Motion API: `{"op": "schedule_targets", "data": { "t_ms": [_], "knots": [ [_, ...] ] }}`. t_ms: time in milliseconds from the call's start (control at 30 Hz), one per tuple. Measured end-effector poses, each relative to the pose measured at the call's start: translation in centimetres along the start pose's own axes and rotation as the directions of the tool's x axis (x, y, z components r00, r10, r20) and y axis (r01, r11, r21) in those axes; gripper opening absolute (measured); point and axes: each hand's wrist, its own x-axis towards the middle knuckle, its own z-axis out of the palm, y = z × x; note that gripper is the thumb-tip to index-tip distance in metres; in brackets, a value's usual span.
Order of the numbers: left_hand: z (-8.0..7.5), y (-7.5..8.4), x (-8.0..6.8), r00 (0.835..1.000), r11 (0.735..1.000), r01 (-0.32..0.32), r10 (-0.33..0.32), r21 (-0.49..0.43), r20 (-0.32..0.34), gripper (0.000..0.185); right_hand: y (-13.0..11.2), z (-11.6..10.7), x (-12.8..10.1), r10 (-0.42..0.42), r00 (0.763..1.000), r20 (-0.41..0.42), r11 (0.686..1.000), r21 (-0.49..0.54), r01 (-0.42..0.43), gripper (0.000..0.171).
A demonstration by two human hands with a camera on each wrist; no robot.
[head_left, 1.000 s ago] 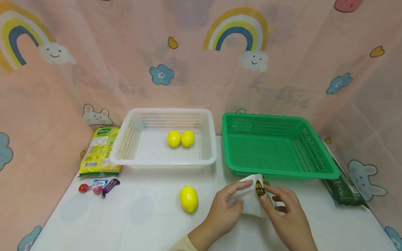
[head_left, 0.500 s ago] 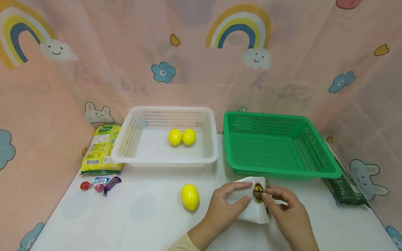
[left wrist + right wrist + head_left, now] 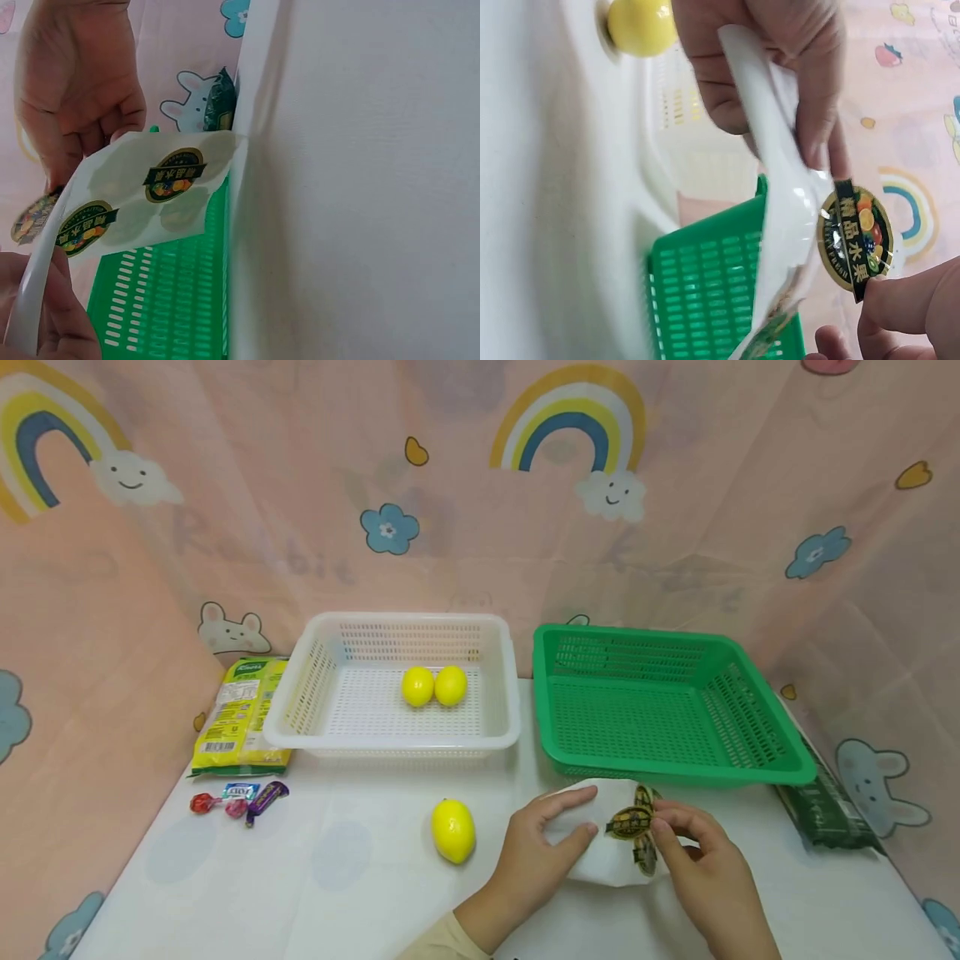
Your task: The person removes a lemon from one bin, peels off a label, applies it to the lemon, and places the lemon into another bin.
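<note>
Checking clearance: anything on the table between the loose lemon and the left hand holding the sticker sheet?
Nothing: in the head view, only bare white table separates the loose lemon from the left hand, which grips the sticker sheet.

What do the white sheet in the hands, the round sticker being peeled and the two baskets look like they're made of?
White sheet: likely glossy release paper; it bends smoothly and shines. Sticker: thin glossy printed film or paper, curling off where the right hand pinches it. White basket and green basket: moulded plastic, with slotted walls and smooth rims.
</note>
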Motion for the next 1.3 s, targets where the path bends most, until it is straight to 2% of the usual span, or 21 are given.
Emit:
{"op": "schedule_targets", "data": {
  "t_ms": [133, 200, 267, 300, 367, 400, 467, 533, 600, 667, 767, 867, 933, 1033, 1067, 1133, 1167, 1300],
  "knots": [
    [0.3, -0.4, 0.4, 0.999, 0.999, 0.041, -0.041, 0.008, 0.020, 0.038, 0.2, -0.9, 0.1, 0.042, 0.998, 0.045, 0.998, 0.050, -0.044, 0.051],
    [0.4, -0.6, 0.5, 0.997, 0.996, 0.072, -0.074, 0.049, 0.037, 0.039, 0.3, -1.2, 0.1, 0.055, 0.997, 0.063, 0.996, 0.070, -0.059, 0.053],
    [0.5, -1.0, 0.5, 0.991, 0.980, 0.110, -0.120, 0.166, 0.054, 0.040, 0.4, -1.4, 0.1, 0.059, 0.995, 0.077, 0.995, 0.077, -0.065, 0.055],
    [0.6, -1.2, 0.5, 0.986, 0.960, 0.131, -0.151, 0.247, 0.064, 0.041, 0.4, -1.4, 0.0, 0.053, 0.996, 0.076, 0.995, 0.077, -0.059, 0.055],
    [0.7, -1.5, 0.3, 0.977, 0.887, 0.140, -0.196, 0.441, 0.084, 0.044, 0.5, -1.3, 0.0, 0.042, 0.997, 0.071, 0.995, 0.085, -0.048, 0.055],
    [0.8, -1.7, 0.2, 0.972, 0.834, 0.131, -0.214, 0.536, 0.097, 0.047, 0.5, -1.3, -0.1, 0.039, 0.997, 0.067, 0.995, 0.088, -0.045, 0.055],
    [0.9, -1.9, 0.1, 0.961, 0.706, 0.088, -0.246, 0.703, 0.127, 0.051, 0.5, -1.1, -0.2, 0.035, 0.998, 0.059, 0.995, 0.088, -0.041, 0.054],
    [1.1, -2.1, 0.0, 0.950, 0.593, 0.036, -0.269, 0.805, 0.156, 0.055, 0.5, -1.0, -0.2, 0.032, 0.998, 0.054, 0.996, 0.082, -0.037, 0.053],
    [1.2, -2.1, -0.1, 0.937, 0.520, 0.002, -0.299, 0.854, 0.180, 0.058, 0.5, -1.0, -0.2, 0.038, 0.997, 0.063, 0.996, 0.079, -0.043, 0.052],
    [1.2, -2.2, -0.2, 0.923, 0.476, -0.009, -0.334, 0.879, 0.190, 0.060, 0.5, -1.0, -0.1, 0.042, 0.996, 0.080, 0.996, 0.079, -0.048, 0.051],
    [1.1, -2.2, -0.3, 0.906, 0.445, -0.011, -0.375, 0.896, 0.197, 0.062, 0.5, -1.0, -0.1, 0.052, 0.993, 0.106, 0.994, 0.093, -0.062, 0.050],
    [1.1, -2.4, -0.3, 0.901, 0.428, -0.034, -0.378, 0.903, 0.213, 0.063, 0.4, -0.9, -0.1, 0.056, 0.993, 0.106, 0.993, 0.095, -0.066, 0.050],
    [1.2, -2.5, -0.3, 0.906, 0.409, -0.065, -0.357, 0.910, 0.225, 0.063, 0.5, -0.9, -0.1, 0.051, 0.994, 0.092, 0.994, 0.088, -0.060, 0.050],
    [1.3, -2.4, -0.5, 0.927, 0.365, -0.116, -0.294, 0.924, 0.233, 0.063, 0.7, -0.8, -0.2, 0.038, 0.996, 0.077, 0.996, 0.076, -0.044, 0.050],
    [1.3, -2.2, -0.6, 0.934, 0.343, -0.130, -0.272, 0.930, 0.231, 0.064, 0.7, -0.8, -0.2, 0.037, 0.996, 0.077, 0.996, 0.073, -0.043, 0.050],
    [1.2, -1.5, -0.8, 0.946, 0.316, -0.139, -0.239, 0.938, 0.221, 0.063, 0.9, -0.9, -0.2, 0.040, 0.996, 0.079, 0.997, 0.068, -0.046, 0.051],
    [1.0, -0.9, -0.9, 0.950, 0.312, -0.138, -0.227, 0.940, 0.215, 0.062, 0.9, -0.9, -0.1, 0.046, 0.996, 0.080, 0.996, 0.067, -0.052, 0.052],
    [-0.5, 1.8, -1.1, 0.970, 0.355, -0.096, -0.176, 0.930, 0.167, 0.060, 1.1, -1.1, 0.0, 0.070, 0.994, 0.088, 0.994, 0.072, -0.076, 0.053]
  ]
}}
